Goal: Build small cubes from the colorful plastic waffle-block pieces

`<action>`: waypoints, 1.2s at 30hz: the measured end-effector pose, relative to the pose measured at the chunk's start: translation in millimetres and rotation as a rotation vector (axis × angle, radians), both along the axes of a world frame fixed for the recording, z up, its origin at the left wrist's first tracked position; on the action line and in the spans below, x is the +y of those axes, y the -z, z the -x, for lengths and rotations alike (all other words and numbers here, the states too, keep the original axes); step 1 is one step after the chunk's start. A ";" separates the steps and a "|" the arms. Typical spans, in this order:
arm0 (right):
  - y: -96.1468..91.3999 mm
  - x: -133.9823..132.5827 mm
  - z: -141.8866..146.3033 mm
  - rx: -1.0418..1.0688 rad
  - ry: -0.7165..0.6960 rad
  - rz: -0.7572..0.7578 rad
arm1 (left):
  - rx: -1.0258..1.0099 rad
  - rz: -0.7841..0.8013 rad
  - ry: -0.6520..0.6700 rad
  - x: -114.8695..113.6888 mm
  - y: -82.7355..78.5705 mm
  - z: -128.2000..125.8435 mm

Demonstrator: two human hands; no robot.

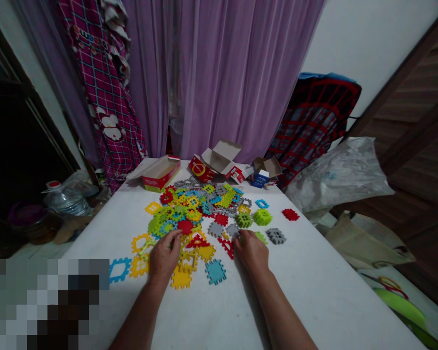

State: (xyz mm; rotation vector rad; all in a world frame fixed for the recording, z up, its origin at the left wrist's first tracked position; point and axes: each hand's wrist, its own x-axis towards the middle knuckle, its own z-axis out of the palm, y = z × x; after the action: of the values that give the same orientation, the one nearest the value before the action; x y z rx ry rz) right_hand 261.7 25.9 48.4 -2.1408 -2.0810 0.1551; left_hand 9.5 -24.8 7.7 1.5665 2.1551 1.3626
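Observation:
A heap of colourful plastic interlocking building pieces [193,201] with toothed edges lies on the white table. At its near left, my left hand [163,255] is closed with curled fingers beside a red square piece [185,226]; what it holds, if anything, is hidden. My right hand [252,250] is also closed, fingers pointing down beside a grey piece [232,230] and a red triangular frame [226,247]. Its grip is hidden too. Between the hands lie yellow pieces [206,252] and a blue square [215,271]. Two green assembled blocks [262,217] and a grey one [276,236] sit right.
Opened cardboard boxes, one red and green [162,175], one red [202,169] and one blue [260,179], line the table's far edge. Purple curtains [233,73] hang behind. A plastic bag [345,170] is at the right, a water jug [66,199] at the left.

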 end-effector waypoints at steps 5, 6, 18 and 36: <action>-3.7 3.0 5.0 -0.046 -0.016 0.018 | -0.003 0.021 -0.005 -0.9 -3.9 -0.7; -4.5 3.9 5.9 -0.056 -0.020 0.015 | -0.005 0.025 -0.003 -1.1 -4.7 -0.8; -2.3 6.2 -0.1 0.104 0.084 -0.023 | 0.005 0.007 -0.018 -1.5 -4.9 -0.8; 6.8 6.4 2.0 -0.072 0.036 -0.113 | 0.024 0.021 -0.019 -2.2 -7.6 -1.2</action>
State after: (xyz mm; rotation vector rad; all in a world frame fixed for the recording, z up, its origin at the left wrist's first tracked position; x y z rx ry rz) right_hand 259.7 32.3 41.6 -2.1451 -2.0349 -0.0440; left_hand 10.7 -27.0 15.3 1.5668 2.1966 1.3296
